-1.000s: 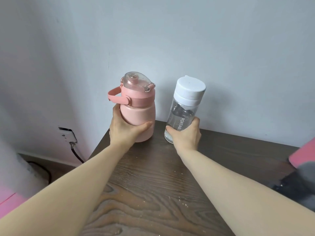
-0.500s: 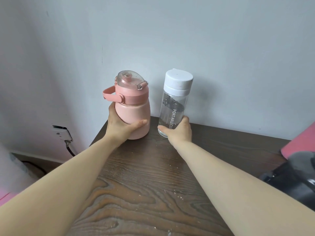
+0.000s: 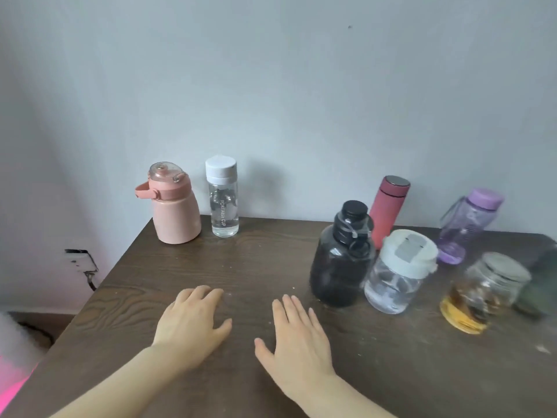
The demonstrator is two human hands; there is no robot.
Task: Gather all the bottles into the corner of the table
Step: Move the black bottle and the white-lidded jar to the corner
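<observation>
- The left hand (image 3: 193,324) is hovering open and empty just above the dark wood-grain tabletop (image 3: 271,260), fingers loosely curled and pointing toward 12 o'clock.
- The right hand (image 3: 297,336) is lying beside it at its 3 o'clock, palm down with fingers spread, gripping nothing; whether it is touching the wood cannot be told.
- The pink bottle (image 3: 173,206) with a loop handle and clear lid is standing upright in the far left corner, at about 11 o'clock from the hands.
- The clear bottle (image 3: 223,200) with a white cap is standing just beside it at its 3 o'clock, near the wall (image 3: 301,86).
- The black bottle (image 3: 342,257) is sitting at about 2 o'clock from the right hand, well apart from the corner pair.
- The clear white-lidded bottle (image 3: 399,273) is sitting right against the black one at its 3 o'clock.
- The red flask (image 3: 388,206) is standing behind these two, close to the wall.
- The purple bottle (image 3: 468,224) is standing farther out at 3 o'clock from the flask.
- The glass jar (image 3: 485,291) with amber contents is sitting near the right edge, with a blurred dark green bottle (image 3: 539,285) just beside it.
</observation>
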